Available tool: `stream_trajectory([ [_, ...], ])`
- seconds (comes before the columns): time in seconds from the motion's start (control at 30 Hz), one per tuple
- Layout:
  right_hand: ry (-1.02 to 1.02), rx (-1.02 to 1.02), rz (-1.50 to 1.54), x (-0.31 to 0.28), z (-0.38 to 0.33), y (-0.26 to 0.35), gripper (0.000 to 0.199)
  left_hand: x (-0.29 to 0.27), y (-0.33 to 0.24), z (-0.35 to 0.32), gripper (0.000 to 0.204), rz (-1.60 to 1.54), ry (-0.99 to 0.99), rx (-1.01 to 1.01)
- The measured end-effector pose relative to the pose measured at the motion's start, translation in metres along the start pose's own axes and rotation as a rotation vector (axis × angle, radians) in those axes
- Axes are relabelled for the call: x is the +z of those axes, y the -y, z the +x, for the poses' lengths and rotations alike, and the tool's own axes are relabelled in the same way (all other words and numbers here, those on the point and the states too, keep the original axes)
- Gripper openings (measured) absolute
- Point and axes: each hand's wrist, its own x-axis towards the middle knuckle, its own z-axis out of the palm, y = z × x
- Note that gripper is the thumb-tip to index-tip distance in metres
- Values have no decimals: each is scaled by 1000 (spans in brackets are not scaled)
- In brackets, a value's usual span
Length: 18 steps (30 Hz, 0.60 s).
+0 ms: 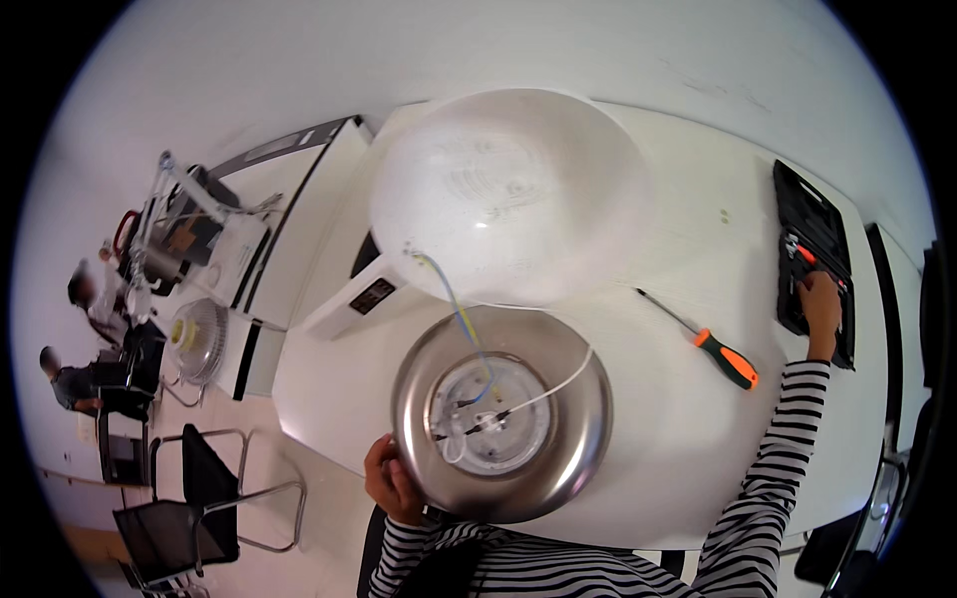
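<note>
My right hand [820, 311] is resting over the open black tool case [812, 204], far out on the right of the white table [658, 488]; its fingers are sitting low among the tools, and I cannot tell whether they are closing on one, since the hand itself is hiding that; an orange-handled tool [805, 255] is showing just beyond them. My left hand [394, 483] is touching the lower-left rim of the silver metal dish [580, 429], fingers curling at the edge; whether they are clamping it from beneath I cannot tell.

So my two hands are standing well apart; the dish is lying up and to the right of my left hand, and a screwdriver [704, 339] is lying between dish and case, its long axis slanting from a tip pointing up-left toward the white dome [508, 189] to a handle sitting nearer my right hand.

The dish is sitting close to the table's near edge, with the dome standing just behind it; blue and yellow wires [465, 321] are running from dome to dish, linking the two; tabletop is stretching between the dish's right side and my striped right sleeve [788, 439], giving sideways room.
</note>
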Motion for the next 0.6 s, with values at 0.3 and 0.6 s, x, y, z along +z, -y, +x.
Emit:
stream_trajectory([
  [0.3, 47, -1, 383, 4, 12, -32, 21, 8, 21, -13, 46, 10, -64, -118],
  [0.6, 155, -17, 612, -29, 2, -11, 24, 7, 12, -7, 45, 8, -104, -106],
])
